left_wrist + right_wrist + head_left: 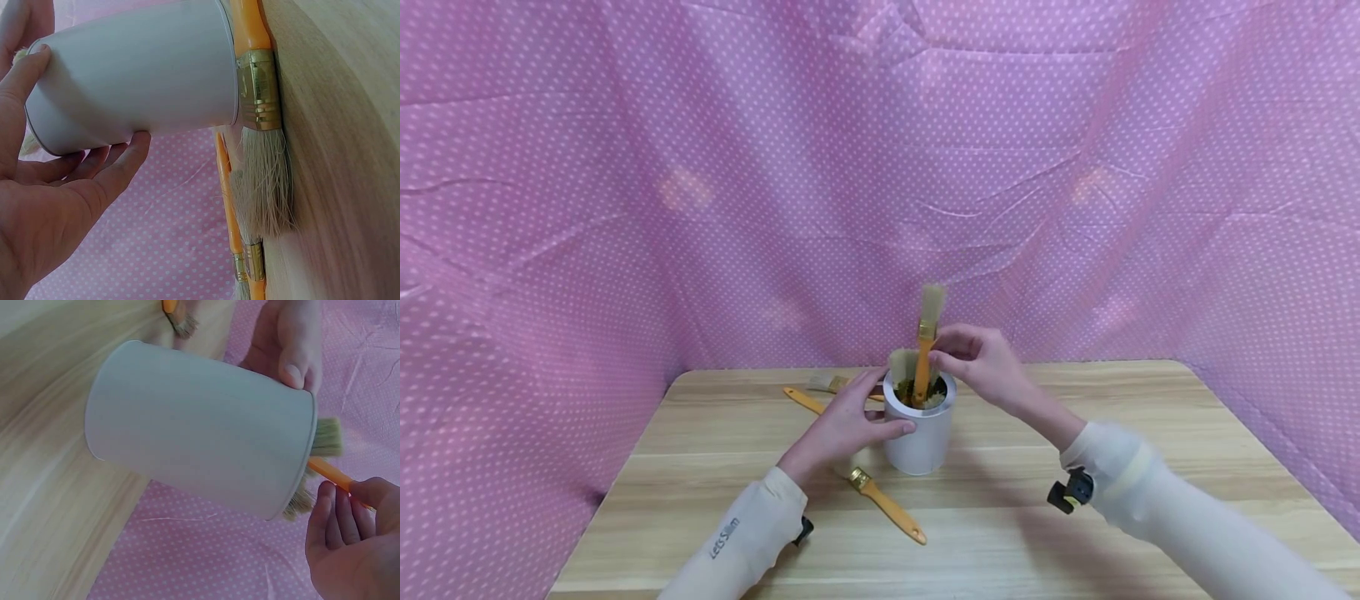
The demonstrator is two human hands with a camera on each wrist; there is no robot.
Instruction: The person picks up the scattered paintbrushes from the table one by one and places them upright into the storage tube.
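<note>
A white cylindrical container (917,446) stands upright on the table, with my left hand (846,427) gripping its left side, thumb in front and fingers around the back. In the left wrist view those fingers lie along its wall near the rim. My right hand (988,367) pinches the orange handle of a paintbrush (932,307), bristles up, its handle end down inside the container mouth. Other brush bristles (901,365) poke out above the rim, also showing as pale bristles (327,437) in the right wrist view. Inside the container it is dark and partly hidden.
One paintbrush (891,506) lies on the wooden table (1075,533) in front of the container. Behind the left hand lie another orange-handled brush (803,399) and a brush with pale bristles (822,383). Pink dotted cloth (820,167) hangs around the table.
</note>
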